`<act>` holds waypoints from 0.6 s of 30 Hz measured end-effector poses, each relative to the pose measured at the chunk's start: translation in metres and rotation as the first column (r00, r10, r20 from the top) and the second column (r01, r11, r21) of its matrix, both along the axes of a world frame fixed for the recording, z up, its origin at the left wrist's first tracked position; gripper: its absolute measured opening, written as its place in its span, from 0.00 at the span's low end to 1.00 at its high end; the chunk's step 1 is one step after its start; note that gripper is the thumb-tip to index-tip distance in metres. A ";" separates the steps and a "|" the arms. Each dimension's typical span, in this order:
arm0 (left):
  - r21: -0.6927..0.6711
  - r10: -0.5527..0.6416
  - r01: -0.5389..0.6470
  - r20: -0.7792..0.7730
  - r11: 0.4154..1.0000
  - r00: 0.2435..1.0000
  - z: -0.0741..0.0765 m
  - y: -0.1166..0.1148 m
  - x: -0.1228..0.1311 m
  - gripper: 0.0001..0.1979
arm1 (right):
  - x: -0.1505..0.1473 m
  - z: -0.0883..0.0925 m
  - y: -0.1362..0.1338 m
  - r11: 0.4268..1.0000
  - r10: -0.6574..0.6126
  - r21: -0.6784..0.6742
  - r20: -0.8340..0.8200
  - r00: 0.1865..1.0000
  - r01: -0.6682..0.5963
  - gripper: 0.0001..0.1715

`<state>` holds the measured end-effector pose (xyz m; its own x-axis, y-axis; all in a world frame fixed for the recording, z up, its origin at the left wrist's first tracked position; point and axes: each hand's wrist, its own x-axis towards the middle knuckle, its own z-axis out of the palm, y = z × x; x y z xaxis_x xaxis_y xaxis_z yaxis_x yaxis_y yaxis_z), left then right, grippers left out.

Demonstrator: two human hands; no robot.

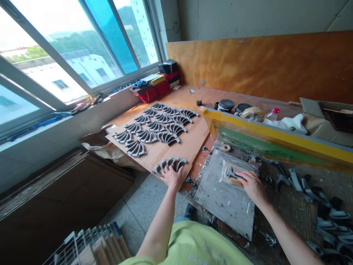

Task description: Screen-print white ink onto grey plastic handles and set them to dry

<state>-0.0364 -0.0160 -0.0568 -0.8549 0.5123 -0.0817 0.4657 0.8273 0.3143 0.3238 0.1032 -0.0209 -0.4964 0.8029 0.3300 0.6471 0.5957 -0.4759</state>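
Observation:
My left hand (pixel 172 177) rests at the near edge of a fan of curved grey handle-like parts (pixel 171 162) on a cardboard sheet (pixel 190 147). Its fingers and thumb are spread, touching the near ends of the parts. With my right hand (pixel 253 187) I pinch one end of a single grey handle-like part (pixel 232 172). That part lies on a small raised block (pixel 226 180) fixed to a grey metal plate (pixel 212 191); my fingertips cover its right end.
Several more fans of the same parts (pixel 156 127) cover the cardboard's far half. Loose grey parts (pixel 311 191) lie to the right. A yellow-edged screen frame (pixel 275 132) stands behind the plate, with a tape roll (pixel 226 147) before it. Black jars (pixel 226 105) sit farther back.

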 end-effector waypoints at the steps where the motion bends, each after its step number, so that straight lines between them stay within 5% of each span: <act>1: -0.012 0.011 -0.011 -0.001 1.000 1.000 -0.002 0.006 0.000 0.34 | -0.002 0.000 -0.001 1.000 0.011 0.011 0.018 1.000 -0.011 0.17; 4: -0.034 -0.017 0.016 -0.006 0.999 1.000 -0.005 0.013 -0.009 0.30 | -0.005 0.000 -0.004 0.999 0.006 0.049 0.064 0.998 -0.009 0.17; 8: -0.027 -0.233 0.233 -0.014 0.972 0.972 -0.002 0.000 -0.040 0.27 | -0.005 -0.003 -0.005 0.997 -0.009 0.075 0.076 0.997 0.003 0.17; 12: -0.023 -0.438 0.438 -0.018 0.899 0.899 0.003 -0.007 -0.098 0.23 | -0.004 -0.009 -0.004 0.995 -0.032 0.092 0.055 0.998 0.027 0.17; 18: -0.057 -0.477 0.475 -0.039 0.878 0.878 0.005 0.023 -0.192 0.23 | 0.000 -0.020 -0.010 0.993 -0.055 0.108 0.099 0.994 0.044 0.16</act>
<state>-0.2280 0.0065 -0.0516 -0.5123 0.8554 -0.0767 0.8210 0.5140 0.2483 0.3235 0.0931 -0.0410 -0.4924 0.7908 0.3636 0.7188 0.6050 -0.3423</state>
